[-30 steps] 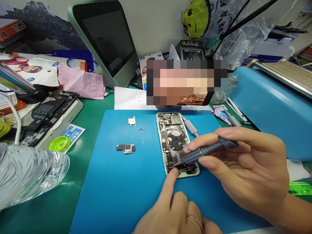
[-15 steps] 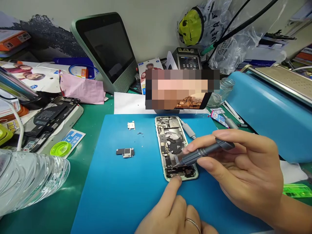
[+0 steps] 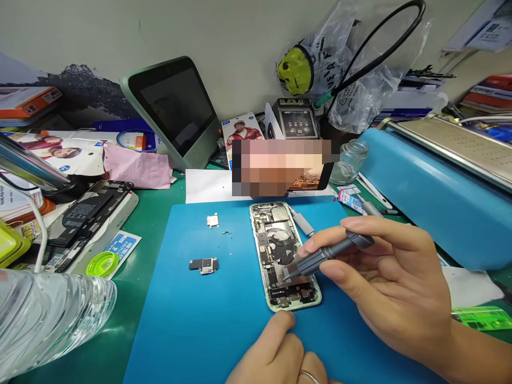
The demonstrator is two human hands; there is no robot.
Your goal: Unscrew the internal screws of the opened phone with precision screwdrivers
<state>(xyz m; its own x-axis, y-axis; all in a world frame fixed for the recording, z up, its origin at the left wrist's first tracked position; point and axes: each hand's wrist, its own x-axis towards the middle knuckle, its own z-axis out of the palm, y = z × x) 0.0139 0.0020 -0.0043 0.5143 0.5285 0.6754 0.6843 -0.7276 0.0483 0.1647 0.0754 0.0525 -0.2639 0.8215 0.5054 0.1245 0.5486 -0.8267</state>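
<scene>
On the blue mat [image 3: 192,330] lies an opened phone [image 3: 284,256] with its inner parts bare. My right hand [image 3: 384,277] grips a dark grey precision screwdriver [image 3: 332,253] between thumb and fingers. The driver slants down to the left, its tip over the lower part of the phone; whether it touches is hard to tell. Just below the phone's bottom edge rests my left hand [image 3: 276,346], index finger bent, the others curled in, nothing visible in them. Left of the phone lie a small metal bracket [image 3: 213,220], a black-and-silver phone part [image 3: 204,265] and several tiny screws [image 3: 226,232].
A grey-handled tool [image 3: 303,222] lies along the phone's right side. Behind stands a propped-up screen [image 3: 308,178], partly blurred, near a glass jar [image 3: 350,162]. A clear water container [image 3: 52,320] stands at left, a blue machine [image 3: 420,202] at right.
The view has tilted up, so everything sits lower. My left index finger has drawn back from the phone's bottom end and bent. The screwdriver stays over the phone's lower part.
</scene>
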